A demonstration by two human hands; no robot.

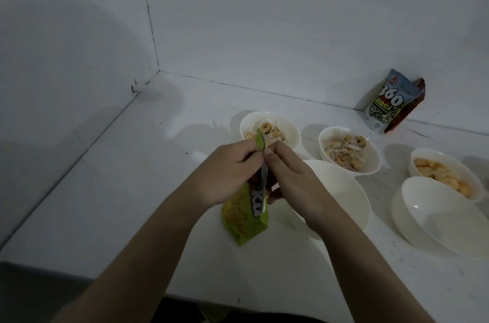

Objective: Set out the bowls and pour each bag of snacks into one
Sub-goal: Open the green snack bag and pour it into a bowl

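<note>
From the head view, the white counter (111, 190) ran into a corner where two white walls met; its left half lay bare up to the wall, and its near edge crossed the bottom of the view. The left hand (227, 171) and the right hand (288, 177) were held above the counter, each pinching the top of the green snack bag (246, 219) with curled fingers, a torn strip standing up between them. Five white bowls stood to the right: the far bowl (270, 129) and the middle bowl (350, 149) held wrapped snacks, the right bowl (447, 173) orange crackers, and the large bowl (341, 190) and near-right bowl (439, 214) held nothing. A second bag (391, 100) leaned against the back wall.
</note>
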